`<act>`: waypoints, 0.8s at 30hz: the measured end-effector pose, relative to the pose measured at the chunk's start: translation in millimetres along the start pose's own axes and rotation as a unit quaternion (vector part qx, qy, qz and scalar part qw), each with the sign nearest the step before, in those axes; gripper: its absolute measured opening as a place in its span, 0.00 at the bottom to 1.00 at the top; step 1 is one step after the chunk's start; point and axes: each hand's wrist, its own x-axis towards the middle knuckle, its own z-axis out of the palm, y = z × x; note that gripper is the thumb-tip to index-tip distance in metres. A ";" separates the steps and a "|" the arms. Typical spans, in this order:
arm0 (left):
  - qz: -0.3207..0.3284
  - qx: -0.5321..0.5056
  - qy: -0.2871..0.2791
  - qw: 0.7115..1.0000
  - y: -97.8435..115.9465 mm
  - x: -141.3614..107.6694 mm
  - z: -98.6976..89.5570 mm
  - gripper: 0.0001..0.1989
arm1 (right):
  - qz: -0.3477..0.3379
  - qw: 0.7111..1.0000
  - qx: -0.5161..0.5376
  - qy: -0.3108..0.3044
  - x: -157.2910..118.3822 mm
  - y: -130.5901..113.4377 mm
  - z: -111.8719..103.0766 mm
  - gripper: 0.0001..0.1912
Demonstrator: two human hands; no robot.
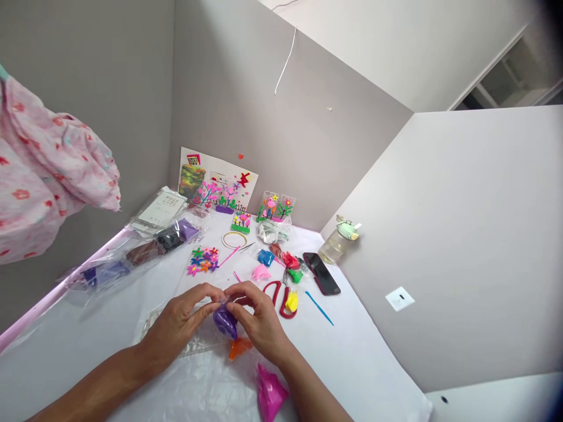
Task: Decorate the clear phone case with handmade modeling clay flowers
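Between my two hands is a small plastic bag of purple clay (225, 322). The fingertips of my left hand (185, 313) and my right hand (255, 316) pinch the top of the bag from either side, almost touching. Below it on the table lies an orange clay bag (240, 348), and nearer to me a magenta one (270, 392). Red-handled scissors (288, 312) lie right of my right hand, with a yellow clay bag (291, 302) on them. A clear plastic sheet (197, 346) is partly hidden under my left hand.
Beyond my hands lie pink (261, 272), blue (266, 257) and green clay bags (295, 276), and a phone (322, 274). A blue stick tool (320, 309), a glass jar (338, 246), a sheet of clay flowers (203, 261) and packed bags (149, 252) also surround the workspace.
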 end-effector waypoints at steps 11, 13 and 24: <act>-0.036 -0.006 -0.028 0.999 2.8 -0.7 -2.1 0.14 | 0.002 1.000 -0.026 -0.007 -0.6 -8.4 -3.1 0.03; -0.035 -0.011 -0.017 0.999 3.0 -0.5 -1.1 0.13 | 0.000 1.000 -0.030 -0.007 -0.7 -10.6 -3.2 0.03; -0.065 -0.025 -0.041 0.997 6.7 0.9 -1.5 0.15 | -0.036 0.998 -0.055 0.004 -0.9 -14.6 -5.0 0.06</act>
